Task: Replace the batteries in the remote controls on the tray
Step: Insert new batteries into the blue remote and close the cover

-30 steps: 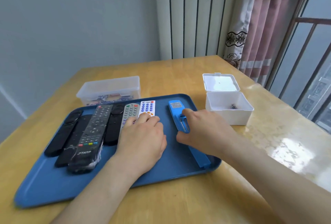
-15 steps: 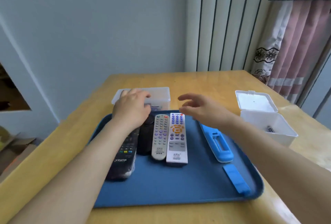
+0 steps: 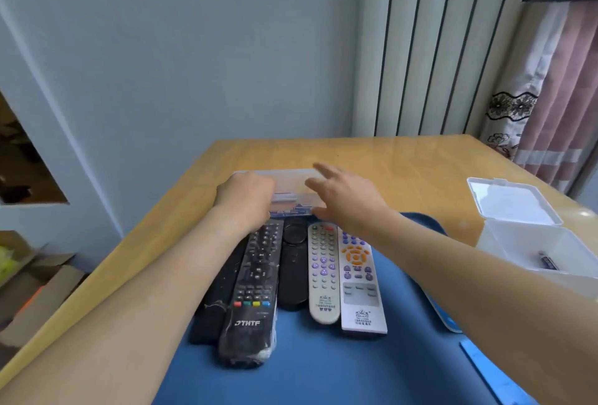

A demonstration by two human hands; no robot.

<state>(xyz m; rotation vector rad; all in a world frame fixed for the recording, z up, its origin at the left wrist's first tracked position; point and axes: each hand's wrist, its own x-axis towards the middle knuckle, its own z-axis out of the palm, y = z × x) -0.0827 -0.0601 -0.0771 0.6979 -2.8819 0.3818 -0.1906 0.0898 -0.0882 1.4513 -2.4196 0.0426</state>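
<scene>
Several remotes lie side by side on the blue tray (image 3: 323,369): a black THTF remote (image 3: 255,291), a plain black one (image 3: 293,265), a grey one (image 3: 322,272) and a white one (image 3: 359,281). A blue remote (image 3: 448,319) shows only as an edge past my right forearm, and its loose blue cover (image 3: 485,369) lies near the tray's right rim. Behind the tray stands a clear lidded box (image 3: 293,183). My left hand (image 3: 246,197) grips its left end with curled fingers. My right hand (image 3: 343,194) hovers at its right end with fingers spread.
An open white box (image 3: 524,242) with a battery (image 3: 547,260) inside stands on the wooden table (image 3: 404,162) to the right of the tray. Cardboard boxes (image 3: 35,278) sit on the floor at the left. A radiator and a curtain are behind the table.
Both hands left the tray and reached forward to the clear box. My left hand now holds its left end, and my right hand came up beside it. The view moved closer.
</scene>
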